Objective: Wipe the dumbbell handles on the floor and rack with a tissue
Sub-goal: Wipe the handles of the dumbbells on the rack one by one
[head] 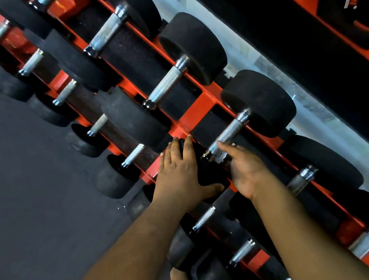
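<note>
At far left lies the dark rubber floor (19,173), with the lower tier of smaller dumbbells (121,169) beside it. Moving right, the left hand (180,171) rests flat on the black head (207,174) of the near dumbbell on the orange rack (200,107). Its fingers are extended and its thumb is tucked under the head. It braces and does not clench.

Further right, the right hand (243,167) pinches a small grey-white tissue (222,157) against the near end of the knurled handle (227,134), beside the chrome collar (206,155). The index finger lies along the bar.

Risks, as judged from this position:
- The tissue is small and the knurling is coarse. The paper may tear or shed fibres into the grooves.
- The far part of the handle looks uncovered. A short stroke would leave it unwiped.
- The dumbbell sits on narrow rails. If the brace slackens, it may roll and trap fingers against the collar or rail.
- The neighbouring heads (261,104) stand close, so knuckles may scrape them.
</note>
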A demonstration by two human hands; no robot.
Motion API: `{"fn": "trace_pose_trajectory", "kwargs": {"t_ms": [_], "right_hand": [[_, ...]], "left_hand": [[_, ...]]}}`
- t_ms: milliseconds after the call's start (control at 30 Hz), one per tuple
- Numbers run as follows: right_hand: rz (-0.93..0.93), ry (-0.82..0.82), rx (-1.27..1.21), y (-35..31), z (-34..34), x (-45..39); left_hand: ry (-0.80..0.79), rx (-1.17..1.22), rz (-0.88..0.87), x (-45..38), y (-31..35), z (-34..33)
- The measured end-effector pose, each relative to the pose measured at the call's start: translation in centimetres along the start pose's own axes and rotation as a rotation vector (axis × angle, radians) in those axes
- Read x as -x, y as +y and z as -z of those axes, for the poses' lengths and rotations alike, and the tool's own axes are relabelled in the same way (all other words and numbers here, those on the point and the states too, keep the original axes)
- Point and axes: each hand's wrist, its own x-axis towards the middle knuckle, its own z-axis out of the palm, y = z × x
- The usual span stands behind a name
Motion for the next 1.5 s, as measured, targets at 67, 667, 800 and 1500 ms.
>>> {"fn": "trace_pose_trajectory", "kwargs": {"t_ms": [67,667,800,1500], "right_hand": [[0.011,0.012,0.108,0.6,-0.1,-0.2],[1.147,0.061,1.212,-2.4,0.9,1.2],[1.332,-0.145,1.81,-1.7,1.5,-2.2],[1.452,0.188,1.962,-0.4,5.4,-2.3]], "left_hand": [[-0.002,0.007,-0.002,0.1,0.0,0.0],[-0.023,0.021,0.008,0.0,0.2,0.3],[-0.009,0.023,0.005,0.1,0.1,0.2],[-0.005,0.021,-0.006,0.1,0.1,0.2]]}}
